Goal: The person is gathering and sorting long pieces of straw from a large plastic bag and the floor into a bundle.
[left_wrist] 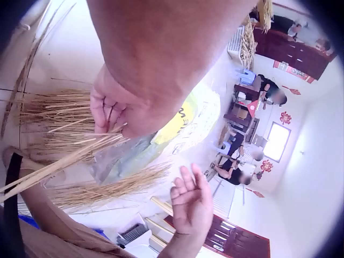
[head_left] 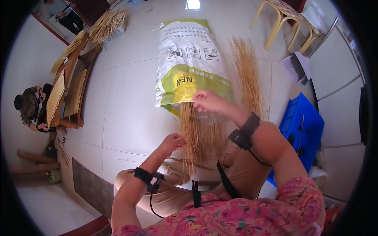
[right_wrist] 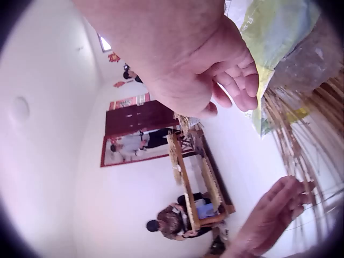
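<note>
My left hand (head_left: 172, 144) pinches a few thin straw stalks (left_wrist: 59, 164), which slant down toward my lap in the left wrist view. Close beside that hand in the head view, a thick bundle of straw (head_left: 189, 129) spreads out from the near mouth of a white and green woven sack (head_left: 189, 72). My right hand (head_left: 210, 103) is raised over the sack's near edge, a little blurred. Its fingers (right_wrist: 240, 88) are loosely bent and hold nothing in the right wrist view. From the left wrist, the right hand (left_wrist: 192, 207) shows its palm.
More straw (head_left: 247, 74) lies right of the sack. A blue crate (head_left: 301, 133) stands by my right knee, with a dustpan (head_left: 296, 67) and a gold-legged stool (head_left: 277, 19) beyond. At left, a person (head_left: 31, 108) sits by a wooden rack (head_left: 71, 94) with straw mats.
</note>
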Demonstrator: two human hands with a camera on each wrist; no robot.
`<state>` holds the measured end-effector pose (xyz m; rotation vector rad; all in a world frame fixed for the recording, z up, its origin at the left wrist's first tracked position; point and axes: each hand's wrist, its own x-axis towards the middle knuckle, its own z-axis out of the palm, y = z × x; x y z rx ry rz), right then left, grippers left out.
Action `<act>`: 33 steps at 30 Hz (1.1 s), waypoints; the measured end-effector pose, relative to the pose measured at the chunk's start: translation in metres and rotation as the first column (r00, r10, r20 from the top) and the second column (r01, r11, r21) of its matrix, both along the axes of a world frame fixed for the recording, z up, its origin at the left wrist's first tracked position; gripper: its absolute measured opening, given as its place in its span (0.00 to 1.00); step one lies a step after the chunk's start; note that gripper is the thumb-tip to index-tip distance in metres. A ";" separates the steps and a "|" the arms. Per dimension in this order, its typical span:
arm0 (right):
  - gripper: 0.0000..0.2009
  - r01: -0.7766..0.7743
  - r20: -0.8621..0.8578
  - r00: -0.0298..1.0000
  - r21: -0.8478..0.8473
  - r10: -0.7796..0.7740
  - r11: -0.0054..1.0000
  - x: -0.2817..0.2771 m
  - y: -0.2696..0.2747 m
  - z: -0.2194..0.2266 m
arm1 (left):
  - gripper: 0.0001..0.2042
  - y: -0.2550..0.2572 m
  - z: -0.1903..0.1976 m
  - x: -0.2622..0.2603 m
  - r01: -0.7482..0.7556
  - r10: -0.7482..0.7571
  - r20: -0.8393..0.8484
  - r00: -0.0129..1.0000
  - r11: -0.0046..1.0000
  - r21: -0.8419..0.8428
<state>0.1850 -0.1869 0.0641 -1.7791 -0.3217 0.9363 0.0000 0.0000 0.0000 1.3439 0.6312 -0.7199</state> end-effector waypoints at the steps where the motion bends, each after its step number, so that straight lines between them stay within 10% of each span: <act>1: 0.14 -0.113 0.078 0.990 -0.049 0.117 0.992 -0.005 -0.001 -0.007 | 0.10 -0.004 0.003 0.001 -0.003 0.003 0.017 1.000 1.000 -0.004; 5: 0.13 -0.325 0.385 0.794 -0.385 0.471 0.863 -0.027 0.002 -0.014 | 0.10 -0.009 0.005 0.003 -0.098 0.100 0.022 0.995 0.992 -0.085; 8: 0.14 -0.304 0.426 0.782 -0.375 0.454 0.876 -0.028 0.019 -0.019 | 0.09 0.006 0.010 0.002 -0.087 0.082 0.059 0.995 0.991 0.099; 14: 0.13 -0.290 0.414 0.766 -0.461 0.492 0.839 -0.024 0.016 -0.015 | 0.08 0.010 0.003 0.004 0.213 -0.406 0.218 0.888 0.780 0.588; 16: 0.13 -0.293 0.421 0.758 -0.463 0.498 0.837 -0.024 0.017 -0.015 | 0.08 0.006 0.027 0.010 0.173 -0.210 0.165 0.964 0.961 0.215; 20: 0.14 -0.332 0.528 0.697 -0.361 0.485 0.871 -0.029 0.017 -0.013 | 0.09 -0.003 0.048 0.010 0.026 -0.013 0.062 0.998 0.978 -0.206; 27: 0.12 -0.491 0.755 0.511 -0.136 0.411 0.861 -0.037 0.025 -0.009 | 0.14 -0.014 0.076 0.011 0.016 0.071 0.195 0.978 0.911 -0.412; 33: 0.05 -0.190 0.826 0.540 0.303 -0.158 0.934 -0.026 0.011 0.073 | 0.11 0.016 0.069 0.027 -0.325 0.381 0.405 0.831 0.924 -0.203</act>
